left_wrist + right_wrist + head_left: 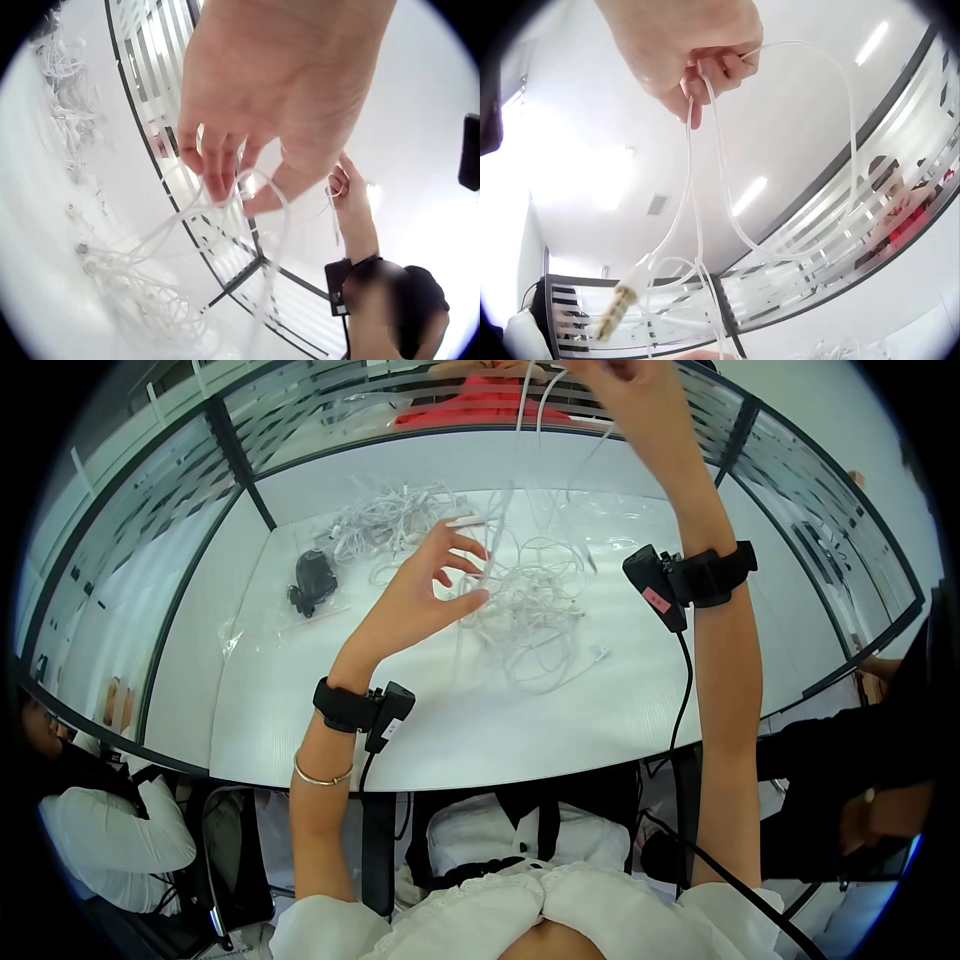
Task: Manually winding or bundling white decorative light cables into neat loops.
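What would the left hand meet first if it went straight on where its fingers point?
Likely the cable strands hanging just past the left hand, though depth is unclear; beyond them lies the tangle.

White cables [530,610] smooth plastic; table [300,740] glossy

1. White cable [690,172]: thin, in several strands. The right hand [682,45] pinches it at the top and holds it high, and it hangs in long loose loops.
2. Its plug [617,301]: pale barrel with a gold-coloured tip, dangling tilted at a strand's end. Possibly an earphone lead.
3. Loose tangle [535,610]: white cables heaped mid-table [300,720]. The lower strands of the cable run down into it, brushing the fingers of the left hand [425,595].
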